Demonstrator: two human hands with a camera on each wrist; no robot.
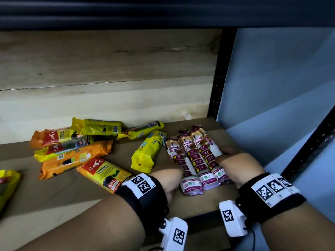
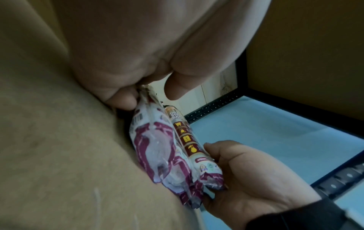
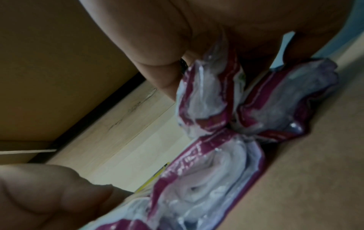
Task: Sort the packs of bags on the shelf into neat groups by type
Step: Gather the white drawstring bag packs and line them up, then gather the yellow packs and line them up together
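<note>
Three purple-and-white drawstring bag packs [image 1: 195, 160] lie side by side on the brown shelf board [image 1: 72, 200], right of centre. My left hand [image 1: 170, 178] holds their left side, its fingers [image 2: 122, 99] curled against the nearest pack [image 2: 157, 147]. From the right, my right hand [image 1: 235, 163] cups the row with its thumb over the outer pack; the left wrist view shows this hand [image 2: 256, 179] wrapped round the pack ends. In the right wrist view the crimped pack ends [image 3: 206, 179] fill the frame under my right hand [image 3: 236, 54].
A yellow pack [image 1: 146, 153] lies just left of the row. An orange Casa 60L pack [image 1: 103, 171] and a loose pile of orange and yellow packs [image 1: 72, 147] lie further left. Another yellow pack [image 1: 7, 183] sits at the left edge. A black upright [image 1: 221, 78] bounds the shelf's right.
</note>
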